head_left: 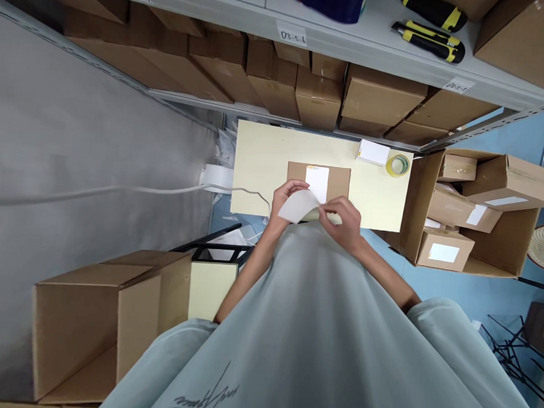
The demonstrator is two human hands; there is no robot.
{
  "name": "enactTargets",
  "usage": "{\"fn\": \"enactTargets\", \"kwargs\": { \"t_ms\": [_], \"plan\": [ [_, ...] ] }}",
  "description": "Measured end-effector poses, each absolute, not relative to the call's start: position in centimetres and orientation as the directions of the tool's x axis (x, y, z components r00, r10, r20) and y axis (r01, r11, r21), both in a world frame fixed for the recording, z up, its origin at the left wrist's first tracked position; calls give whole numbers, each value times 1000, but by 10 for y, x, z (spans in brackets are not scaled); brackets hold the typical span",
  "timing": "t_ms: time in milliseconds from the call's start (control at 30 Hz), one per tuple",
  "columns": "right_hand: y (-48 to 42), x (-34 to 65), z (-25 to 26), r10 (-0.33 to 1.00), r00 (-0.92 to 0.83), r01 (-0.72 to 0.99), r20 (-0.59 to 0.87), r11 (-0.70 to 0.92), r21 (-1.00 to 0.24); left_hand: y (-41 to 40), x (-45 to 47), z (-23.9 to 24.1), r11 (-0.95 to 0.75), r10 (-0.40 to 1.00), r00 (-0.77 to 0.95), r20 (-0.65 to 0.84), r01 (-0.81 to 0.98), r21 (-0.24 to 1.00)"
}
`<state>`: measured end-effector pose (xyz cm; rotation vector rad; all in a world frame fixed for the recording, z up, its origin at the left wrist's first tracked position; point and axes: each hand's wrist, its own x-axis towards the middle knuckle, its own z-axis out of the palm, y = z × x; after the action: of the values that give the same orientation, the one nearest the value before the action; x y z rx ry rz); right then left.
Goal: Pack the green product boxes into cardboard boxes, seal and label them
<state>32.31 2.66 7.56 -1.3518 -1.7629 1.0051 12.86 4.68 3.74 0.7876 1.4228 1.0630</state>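
Note:
A white slip of paper (299, 206), probably a label, bends in a curve between my two hands, close to my shirt. My left hand (283, 195) holds it from the far side, its fingers curled and partly hidden behind the paper. Thumb and fingertips of my right hand (347, 224) pinch the paper's right corner. Just beyond both hands, a flat brown cardboard box (339, 180) lies on the cream tabletop (265, 155). A white label (317, 181) is on the box's upper face.
A tape roll (397, 165) and a small white box (373, 152) sit at the table's right. An open carton (508, 247) with several labelled boxes stands right; another open carton (77, 334) is lower left. A shelf (244, 10) overhangs the back. A white cable (164, 191) crosses from the left.

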Motion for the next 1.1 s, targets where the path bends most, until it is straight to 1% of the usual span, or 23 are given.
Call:
{"fn": "enactTargets", "kwargs": {
  "t_ms": [67, 133, 233, 333, 467, 600, 733, 867, 1100],
  "plan": [
    [35, 322, 77, 997, -71, 346, -36, -10, -938, 44, 128, 40, 357, 915, -178, -362, -60, 932],
    [43, 323, 74, 982, 8, 227, -188, -185, -956, 41, 128, 41, 350, 915, -201, -349, -31, 936],
    [52, 326, 64, 930, 21, 86, -366, -367, -926, 38, 127, 39, 351, 916, -204, -346, -14, 936],
    [53, 330, 52, 894, -5, 39, -448, -447, -894, 35, 125, 31, 382, 910, -180, -373, 18, 924],
    [54, 333, 30, 879, 5, 64, -477, -477, -877, 34, 122, 16, 413, 907, -133, -401, 80, 907],
    [63, 329, -1, 870, 71, 180, -488, -492, -852, 38, 122, -5, 422, 904, -141, -404, 139, 896],
    [73, 320, -26, 846, 133, 300, -516, -530, -793, 43, 124, -28, 426, 902, -194, -386, 246, 871],
    [75, 315, -36, 860, 133, 395, -493, -502, -769, 45, 124, -44, 415, 908, -200, -368, 317, 852],
    [78, 315, -40, 867, 138, 471, -479, -483, -739, 42, 123, -56, 370, 928, -180, -326, 350, 861]
  ]
}}
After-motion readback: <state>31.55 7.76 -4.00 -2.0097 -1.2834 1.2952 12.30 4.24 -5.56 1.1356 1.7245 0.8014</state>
